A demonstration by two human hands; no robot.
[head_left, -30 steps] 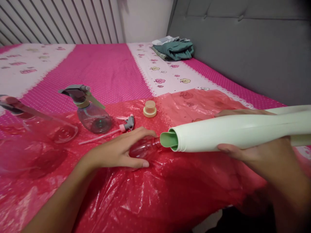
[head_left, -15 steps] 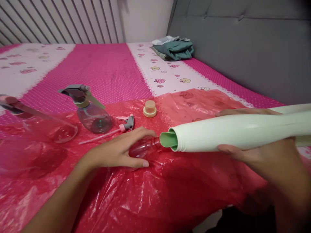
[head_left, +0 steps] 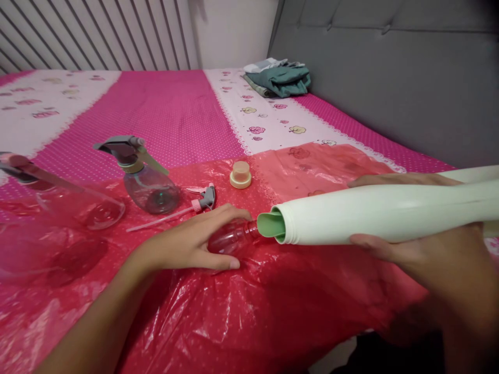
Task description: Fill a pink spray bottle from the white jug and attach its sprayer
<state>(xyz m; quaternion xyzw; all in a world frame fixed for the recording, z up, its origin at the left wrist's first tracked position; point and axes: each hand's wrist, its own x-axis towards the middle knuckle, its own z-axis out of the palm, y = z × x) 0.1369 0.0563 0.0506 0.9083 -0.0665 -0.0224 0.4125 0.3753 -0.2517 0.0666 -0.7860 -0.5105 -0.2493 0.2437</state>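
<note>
My left hand (head_left: pixel 198 239) is wrapped round a small clear bottle (head_left: pixel 230 239) with no top on it. My right hand (head_left: pixel 421 249) grips a large pale green jug (head_left: pixel 374 215), tipped onto its side with its mouth facing left. A green pouring spout (head_left: pixel 270 224) juts from that mouth, right by the bottle's neck. No liquid can be made out at the spout. Just beyond my left hand lies a grey and pink trigger sprayer (head_left: pixel 205 198) with its thin tube. Behind the bottle stands a yellowish cap (head_left: pixel 240 175).
A spray bottle with a grey head (head_left: pixel 150 182) stands left of centre, and a pink-handled one (head_left: pixel 93 202) farther left. Red plastic sheeting (head_left: pixel 241 311) covers the near bed. Folded clothes (head_left: pixel 278 78) lie at the back beside a grey padded headboard (head_left: pixel 390 78).
Almost nothing differs. The jug and my right hand have shifted very slightly; my left hand stays around the bottle.
</note>
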